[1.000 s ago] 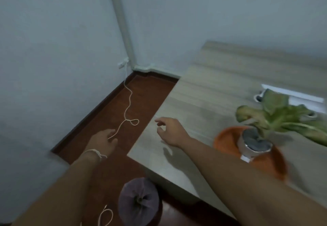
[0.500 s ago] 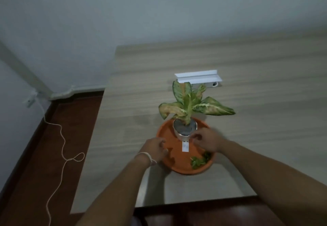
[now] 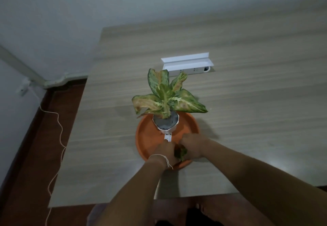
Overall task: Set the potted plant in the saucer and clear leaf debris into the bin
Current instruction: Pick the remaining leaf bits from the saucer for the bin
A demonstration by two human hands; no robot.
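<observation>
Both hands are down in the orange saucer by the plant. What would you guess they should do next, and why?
Probably close both hands around the green leaf debris and lift it out. The potted plant already sits in the saucer, and the left hand and right hand flank the scraps.

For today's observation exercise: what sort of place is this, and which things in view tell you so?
Probably a plain indoor room, home or office, though that is uncertain. Clues: a wood-grain table pushed against a bare painted wall, a white power strip on it, and a dark red floor with a loose cord.
</observation>
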